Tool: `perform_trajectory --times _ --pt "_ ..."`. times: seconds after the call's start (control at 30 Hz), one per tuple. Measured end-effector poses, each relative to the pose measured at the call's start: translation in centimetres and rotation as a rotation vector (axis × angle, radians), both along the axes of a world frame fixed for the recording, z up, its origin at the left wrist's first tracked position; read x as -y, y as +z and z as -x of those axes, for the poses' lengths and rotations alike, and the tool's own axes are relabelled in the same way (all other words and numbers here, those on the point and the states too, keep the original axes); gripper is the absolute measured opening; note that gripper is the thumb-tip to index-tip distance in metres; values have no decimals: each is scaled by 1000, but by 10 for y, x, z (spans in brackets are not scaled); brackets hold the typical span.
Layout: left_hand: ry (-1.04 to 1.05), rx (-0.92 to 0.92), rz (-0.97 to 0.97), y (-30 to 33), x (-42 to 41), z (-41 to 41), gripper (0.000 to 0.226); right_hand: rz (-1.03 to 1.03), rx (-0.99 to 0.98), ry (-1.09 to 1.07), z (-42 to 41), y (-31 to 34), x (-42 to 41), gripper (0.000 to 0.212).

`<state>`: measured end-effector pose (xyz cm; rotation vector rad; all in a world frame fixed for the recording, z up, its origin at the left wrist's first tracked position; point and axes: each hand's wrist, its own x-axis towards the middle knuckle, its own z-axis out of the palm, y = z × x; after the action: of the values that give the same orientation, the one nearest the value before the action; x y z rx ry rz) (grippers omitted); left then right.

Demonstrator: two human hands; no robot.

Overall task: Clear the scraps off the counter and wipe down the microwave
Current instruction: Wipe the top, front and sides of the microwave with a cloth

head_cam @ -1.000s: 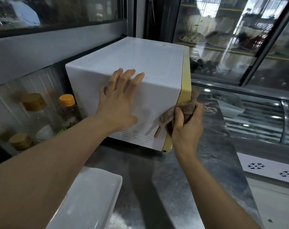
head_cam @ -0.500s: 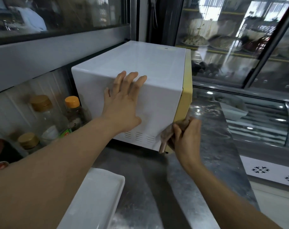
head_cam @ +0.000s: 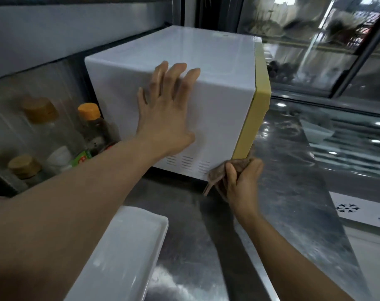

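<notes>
A white microwave (head_cam: 217, 68) with a yellow front frame (head_cam: 253, 124) stands on the steel counter (head_cam: 288, 192), its side panel facing me. My left hand (head_cam: 166, 114) lies flat on that side panel, fingers spread, holding nothing. My right hand (head_cam: 243, 183) grips a crumpled brown cloth (head_cam: 217, 177) and presses it against the bottom front corner of the microwave, where the yellow frame meets the counter. No scraps are visible on the counter.
A white rectangular tray (head_cam: 119, 257) lies on the counter near me, below my left forearm. Bottles and jars, one with an orange cap (head_cam: 89, 110), stand left of the microwave against the wall. A glass display case (head_cam: 336, 40) rises behind and to the right.
My right hand has slid the cloth down the yellow front edge, from mid-height to the bottom corner. My left hand has stayed flat on the side panel.
</notes>
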<state>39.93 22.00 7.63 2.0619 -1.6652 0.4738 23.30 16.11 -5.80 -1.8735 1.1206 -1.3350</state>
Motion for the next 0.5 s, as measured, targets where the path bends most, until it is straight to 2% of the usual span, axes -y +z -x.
perform_trajectory --times 0.1,0.27,0.5 --pt "2 -10 11 -2 1 1 108 -47 8 49 2 -21 2 23" --pt "8 -12 16 0 0 2 107 -6 -125 1 9 -38 7 28" --pt "30 -1 1 1 0 3 108 -182 -265 142 29 -38 19 32"
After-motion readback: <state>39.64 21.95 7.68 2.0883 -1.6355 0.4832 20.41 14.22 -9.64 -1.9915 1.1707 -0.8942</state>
